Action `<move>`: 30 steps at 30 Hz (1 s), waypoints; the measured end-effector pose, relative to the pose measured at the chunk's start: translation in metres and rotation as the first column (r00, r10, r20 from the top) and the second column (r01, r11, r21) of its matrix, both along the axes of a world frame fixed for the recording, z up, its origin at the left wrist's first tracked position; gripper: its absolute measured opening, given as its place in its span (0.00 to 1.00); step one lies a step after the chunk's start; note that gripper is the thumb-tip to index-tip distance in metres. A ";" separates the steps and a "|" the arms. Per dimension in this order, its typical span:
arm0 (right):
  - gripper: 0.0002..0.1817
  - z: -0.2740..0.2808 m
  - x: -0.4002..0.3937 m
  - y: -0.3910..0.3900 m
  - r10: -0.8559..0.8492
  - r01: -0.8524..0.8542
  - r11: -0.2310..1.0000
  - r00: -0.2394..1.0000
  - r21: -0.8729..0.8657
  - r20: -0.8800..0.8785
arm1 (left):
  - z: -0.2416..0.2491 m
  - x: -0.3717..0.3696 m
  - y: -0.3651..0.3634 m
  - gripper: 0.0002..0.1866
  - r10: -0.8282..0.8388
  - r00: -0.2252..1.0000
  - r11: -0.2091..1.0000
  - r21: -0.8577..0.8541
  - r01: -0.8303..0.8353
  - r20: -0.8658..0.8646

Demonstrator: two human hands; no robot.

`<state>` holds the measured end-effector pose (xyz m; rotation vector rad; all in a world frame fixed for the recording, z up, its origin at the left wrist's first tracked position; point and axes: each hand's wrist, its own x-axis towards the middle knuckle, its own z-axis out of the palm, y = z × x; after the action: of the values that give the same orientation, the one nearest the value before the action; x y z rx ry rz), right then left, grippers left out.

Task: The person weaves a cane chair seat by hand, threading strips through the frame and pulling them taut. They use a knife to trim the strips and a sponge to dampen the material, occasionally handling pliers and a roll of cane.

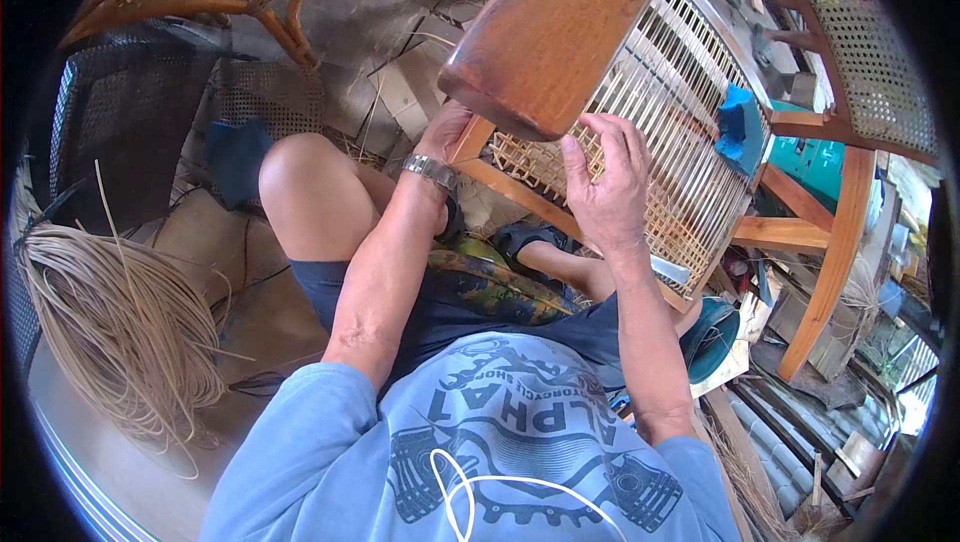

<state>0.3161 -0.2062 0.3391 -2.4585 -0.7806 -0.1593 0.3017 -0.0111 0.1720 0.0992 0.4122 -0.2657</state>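
Note:
A wooden chair frame stands in front of me, with light cane strands strung across it. Near its left side the strands form an open woven mesh. My right hand is over this mesh, thumb and forefinger bent close together in a pinch; whatever is between them is too small to make out. My left hand, below a watch, is at the frame's left corner. Its fingers are hidden behind the broad wooden armrest, which juts toward me above both hands.
A bundle of loose cane hangs at the left, near a dark mesh-backed chair. A blue cloth piece lies on the frame's far right side. Another cane-panelled wooden chair stands at the right, beside scattered timber and scraps.

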 end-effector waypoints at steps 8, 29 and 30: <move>0.13 0.001 0.008 0.006 -0.012 0.012 1.000 1.000 0.007 0.006 | 0.003 0.002 0.010 0.18 0.004 1.000 1.000 -0.007 -0.004 -0.015; 0.12 -0.024 0.046 0.046 0.181 -0.184 0.979 0.983 0.083 0.037 | -0.010 0.005 0.008 0.18 -0.114 0.993 0.991 -0.071 0.117 0.045; 0.10 -0.027 0.050 0.049 0.210 -0.214 0.973 0.976 0.082 0.055 | -0.006 0.006 0.008 0.17 -0.113 0.992 0.992 -0.048 0.115 0.049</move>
<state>0.3664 -0.1571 0.3124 -2.2784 -1.0276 -0.1675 0.3072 -0.0035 0.1661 0.0791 0.3541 -0.3857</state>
